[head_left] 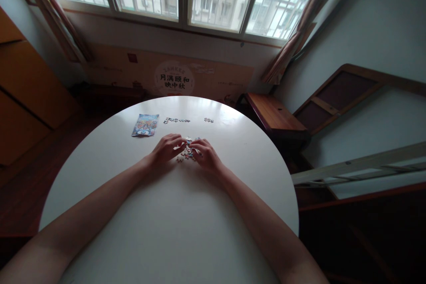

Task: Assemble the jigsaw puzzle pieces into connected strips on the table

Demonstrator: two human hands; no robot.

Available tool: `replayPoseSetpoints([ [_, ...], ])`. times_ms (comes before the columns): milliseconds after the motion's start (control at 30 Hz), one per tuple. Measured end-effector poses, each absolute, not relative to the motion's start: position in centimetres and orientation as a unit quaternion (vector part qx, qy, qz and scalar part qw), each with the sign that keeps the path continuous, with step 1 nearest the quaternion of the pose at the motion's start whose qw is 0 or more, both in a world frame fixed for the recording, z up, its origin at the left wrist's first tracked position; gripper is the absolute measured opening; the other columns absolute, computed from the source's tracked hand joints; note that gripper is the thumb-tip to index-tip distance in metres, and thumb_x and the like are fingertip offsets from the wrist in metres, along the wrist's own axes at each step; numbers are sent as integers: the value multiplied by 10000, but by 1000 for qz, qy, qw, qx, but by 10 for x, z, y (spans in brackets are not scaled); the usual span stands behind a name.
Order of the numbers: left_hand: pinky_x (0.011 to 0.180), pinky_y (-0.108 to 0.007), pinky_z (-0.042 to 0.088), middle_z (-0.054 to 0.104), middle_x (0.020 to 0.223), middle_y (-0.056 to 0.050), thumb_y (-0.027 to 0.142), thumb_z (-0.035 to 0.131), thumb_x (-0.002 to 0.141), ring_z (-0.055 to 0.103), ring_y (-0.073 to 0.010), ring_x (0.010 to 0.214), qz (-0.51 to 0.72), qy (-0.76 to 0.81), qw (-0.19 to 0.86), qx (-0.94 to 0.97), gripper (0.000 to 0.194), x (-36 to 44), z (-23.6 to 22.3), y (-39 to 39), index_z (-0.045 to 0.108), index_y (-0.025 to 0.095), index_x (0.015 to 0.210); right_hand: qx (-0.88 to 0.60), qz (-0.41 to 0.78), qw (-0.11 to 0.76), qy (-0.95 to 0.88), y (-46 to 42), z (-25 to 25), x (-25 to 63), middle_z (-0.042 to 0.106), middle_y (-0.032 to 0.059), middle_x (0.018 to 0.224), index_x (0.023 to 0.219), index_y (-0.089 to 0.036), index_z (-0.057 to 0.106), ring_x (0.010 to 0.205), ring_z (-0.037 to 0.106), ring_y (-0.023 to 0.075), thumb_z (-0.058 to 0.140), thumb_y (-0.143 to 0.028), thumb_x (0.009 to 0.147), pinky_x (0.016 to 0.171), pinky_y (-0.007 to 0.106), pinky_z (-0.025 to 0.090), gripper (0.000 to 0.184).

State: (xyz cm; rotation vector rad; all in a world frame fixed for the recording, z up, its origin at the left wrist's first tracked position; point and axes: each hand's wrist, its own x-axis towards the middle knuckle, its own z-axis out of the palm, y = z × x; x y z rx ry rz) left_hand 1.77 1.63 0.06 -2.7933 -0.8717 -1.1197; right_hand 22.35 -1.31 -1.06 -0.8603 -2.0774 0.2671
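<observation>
Both my hands rest on a round white table [166, 230], meeting over a small heap of jigsaw puzzle pieces [188, 153]. My left hand [166, 147] has its fingers curled down onto the pieces. My right hand [207, 154] is also curled, fingertips pinched at the heap. What each holds is too small to make out. A colourful puzzle picture card [145, 124] lies flat beyond my left hand.
Two small groups of loose pieces [176, 120] [208, 120] lie further back on the table. A wooden bench [274, 115] stands to the right, a printed cardboard panel [173, 77] leans under the window, and an orange cabinet [23, 93] is at left.
</observation>
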Motion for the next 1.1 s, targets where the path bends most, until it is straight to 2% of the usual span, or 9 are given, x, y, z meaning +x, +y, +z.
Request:
replayPoseSetpoints([
  [200,673,-247,456,623,831,-27,315,550,890,590,-127,729,-368,-286,-11,-885,240,18,1,15,595,195,1092,-371,148,441,-804,-16,-3,224,662,48,982,953,-220,680,952,575,180,556,-136,848,886,350,470,183],
  [367,668,-238,455,630,884,-32,318,540,901,602,-122,741,-352,-276,-7,-894,249,17,-3,18,605,220,1120,-385,179,467,-775,-16,-1,224,676,32,903,850,-210,680,896,592,168,567,-113,819,857,333,474,151],
  [600,640,-231,437,647,882,-31,312,520,917,603,-117,713,-339,-271,15,-901,256,16,-6,19,609,231,1143,-383,190,472,-771,-15,-3,224,680,26,867,809,-203,670,862,592,164,564,-104,804,842,321,469,145],
  [900,673,-262,446,655,859,-28,333,541,900,600,-127,694,-329,-288,42,-899,227,18,-3,18,635,233,1081,-389,194,470,-768,-13,-6,225,674,22,867,848,-210,672,860,585,162,553,-112,803,840,315,466,161],
  [1100,636,-246,438,637,807,-16,362,566,874,567,-92,579,-355,-324,16,-877,208,18,0,16,682,203,942,-410,195,464,-761,-13,-7,225,653,24,857,908,-215,680,827,576,159,545,-128,810,792,305,473,187],
])
